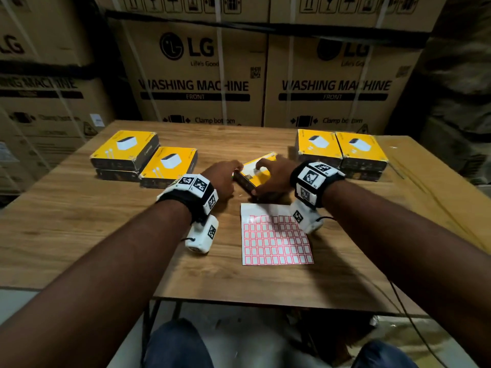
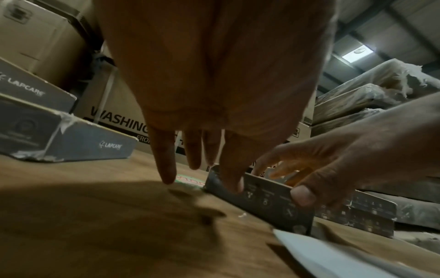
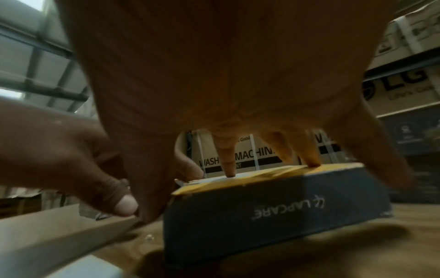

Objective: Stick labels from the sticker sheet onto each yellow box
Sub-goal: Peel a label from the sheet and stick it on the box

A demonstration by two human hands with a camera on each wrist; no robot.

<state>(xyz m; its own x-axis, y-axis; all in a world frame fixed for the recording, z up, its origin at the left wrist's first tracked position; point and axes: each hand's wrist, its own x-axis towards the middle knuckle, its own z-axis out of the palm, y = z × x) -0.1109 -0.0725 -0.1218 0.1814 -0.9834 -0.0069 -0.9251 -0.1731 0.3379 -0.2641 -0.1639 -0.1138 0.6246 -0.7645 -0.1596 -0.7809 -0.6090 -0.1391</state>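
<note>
Head view: right hand [image 1: 275, 173] spread over the middle yellow box [image 1: 256, 171], fingertips [image 3: 229, 174] on top, thumb on near side. Left hand [image 1: 223, 177] fingers fairly straight, one touching box's left end. Box flat on table [image 1: 79, 221], long axis diagonal, near-left to far-right, just behind sticker sheet [image 1: 275, 235].

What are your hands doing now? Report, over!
Right hand grips the middle yellow box, fingers on top. Left hand touches its left end. Sticker sheet lies flat nearby. Nothing blocking.
</note>
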